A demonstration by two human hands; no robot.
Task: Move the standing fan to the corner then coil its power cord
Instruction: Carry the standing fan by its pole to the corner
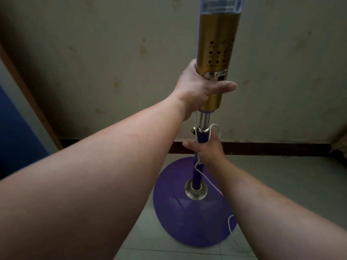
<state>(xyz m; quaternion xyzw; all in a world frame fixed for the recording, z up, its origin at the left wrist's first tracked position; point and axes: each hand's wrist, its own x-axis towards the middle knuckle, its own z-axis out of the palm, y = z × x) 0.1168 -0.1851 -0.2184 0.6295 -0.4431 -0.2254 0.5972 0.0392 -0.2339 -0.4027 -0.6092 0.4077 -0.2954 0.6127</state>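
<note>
The standing fan stands upright in front of me, with a gold control column point(217, 44), a chrome and purple pole point(198, 173) and a round purple base point(176, 218) on the floor. Its head is cut off at the top edge. My left hand point(199, 87) is wrapped around the lower part of the gold column. My right hand point(208, 149) grips the purple pole lower down, together with a loop of the thin white power cord point(204, 177). The cord runs down over the base and off toward the bottom right.
A stained beige wall point(112, 53) with a dark skirting board point(262, 149) stands just behind the fan. A blue panel with a wooden frame point(18, 128) lies at the left. Pale floor tiles point(272, 175) spread to the right; something brownish sits at the far right edge.
</note>
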